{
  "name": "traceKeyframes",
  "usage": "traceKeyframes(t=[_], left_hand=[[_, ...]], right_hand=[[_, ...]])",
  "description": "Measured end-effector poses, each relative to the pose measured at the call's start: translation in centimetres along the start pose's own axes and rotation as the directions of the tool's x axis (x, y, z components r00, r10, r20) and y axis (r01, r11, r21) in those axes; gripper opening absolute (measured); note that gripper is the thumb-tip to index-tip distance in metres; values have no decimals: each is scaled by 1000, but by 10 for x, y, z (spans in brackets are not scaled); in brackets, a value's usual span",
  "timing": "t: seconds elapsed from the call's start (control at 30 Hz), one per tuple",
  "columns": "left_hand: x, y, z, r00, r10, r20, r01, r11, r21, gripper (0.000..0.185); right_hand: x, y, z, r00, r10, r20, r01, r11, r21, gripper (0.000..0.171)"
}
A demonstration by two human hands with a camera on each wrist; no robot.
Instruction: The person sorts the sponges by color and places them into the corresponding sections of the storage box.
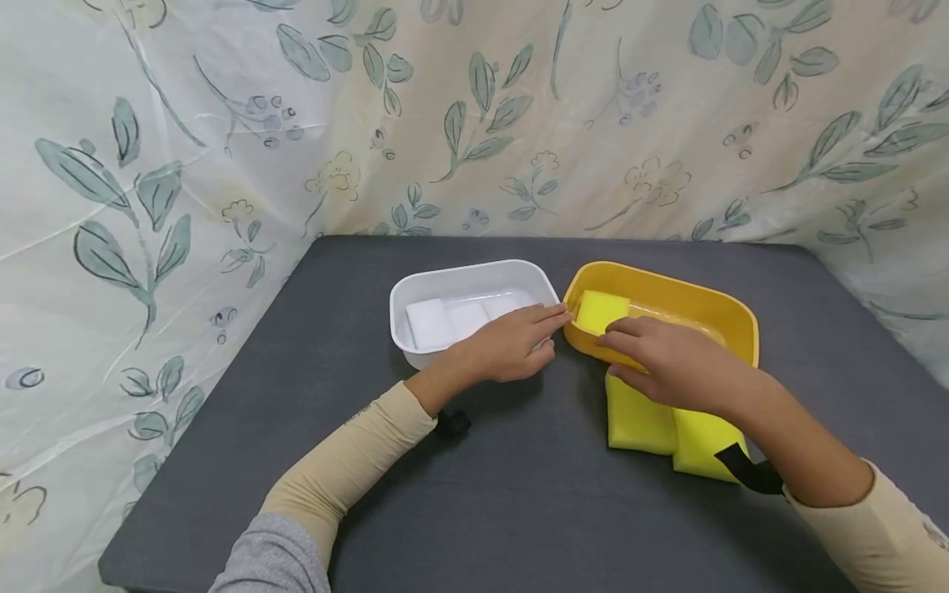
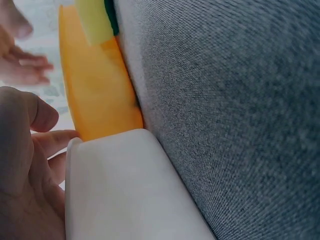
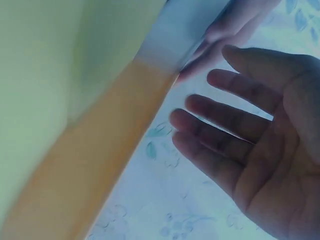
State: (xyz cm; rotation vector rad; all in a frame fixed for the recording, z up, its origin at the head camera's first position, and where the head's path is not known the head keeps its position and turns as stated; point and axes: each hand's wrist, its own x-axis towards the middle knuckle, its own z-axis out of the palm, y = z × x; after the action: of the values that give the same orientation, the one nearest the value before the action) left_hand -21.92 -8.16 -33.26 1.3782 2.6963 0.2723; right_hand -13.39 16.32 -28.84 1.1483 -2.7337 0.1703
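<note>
Two tubs sit side by side on the dark grey table [image 1: 519, 494]: white tub [image 1: 474, 280] on the left holding white sponges [image 1: 445, 321], yellow tub [image 1: 689, 296] on the right with one yellow sponge [image 1: 602, 310] in its near-left corner. More yellow sponges [image 1: 667, 428] lie flat on the table just near of the yellow tub.

Step in hand looks like placing or releasing the yellow sponge in the tub. To do it well, I'd judge: let it settle flat against the tub wall, lift the fingers straight up so nothing drags it back out, keep the white tub braced.

Right hand [image 1: 667, 354] hovers palm-down over the near rim of the yellow tub, fingers extended toward the sponge; right wrist view shows the fingers [image 3: 220, 130] spread and straight, grasping nothing. Left hand [image 1: 511, 342] lies on the near right corner of the white tub, fingers stretched flat along the rim toward the yellow tub, not clenched, steadying rather than gripping. Both forearms come in from the near edge, sleeves cream.
</note>
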Motion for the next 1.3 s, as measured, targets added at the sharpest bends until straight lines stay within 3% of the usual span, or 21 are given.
traceKeyframes(t=[0.1, 0.17, 0.27, 0.4, 0.57, 0.87, 1.17, 1.3], left_hand=[[0, 0, -1, 1000, -2, 4, 2, 1000, -6, 56], [0, 0, -1, 1000, -3, 5, 3, 1000, -9, 56], [1, -1, -1, 1000, 3, 7, -3, 1000, -14, 56], [0, -1, -1, 1000, 9, 2, -9, 1000, -6, 56], [-1, -2, 0, 1000, 12, -3, -12, 1000, -15, 56], [0, -2, 1, 1000, 14, 1, -14, 1000, -17, 56], [0, -4, -1, 1000, 10, 15, -10, 1000, -10, 56], [0, -4, -1, 1000, 2, 17, -2, 1000, 4, 57]], right_hand=[[-9, -12, 2, 998, 0, 58, -1, 1000, 20, 44], [-14, -18, 4, 989, 34, 144, -41, 998, 45, 55], [-20, -23, 6, 950, 118, 289, -143, 987, 67, 79], [-21, -25, 10, 907, 186, 379, -223, 973, 54, 93], [-19, -21, 17, 916, 161, 366, -189, 981, 39, 88], [-20, -14, 21, 933, 109, 342, -154, 983, 105, 79], [-19, -14, 8, 933, 45, 356, -122, 973, 197, 73], [-19, -15, -2, 949, 55, 311, -118, 974, 191, 69]])
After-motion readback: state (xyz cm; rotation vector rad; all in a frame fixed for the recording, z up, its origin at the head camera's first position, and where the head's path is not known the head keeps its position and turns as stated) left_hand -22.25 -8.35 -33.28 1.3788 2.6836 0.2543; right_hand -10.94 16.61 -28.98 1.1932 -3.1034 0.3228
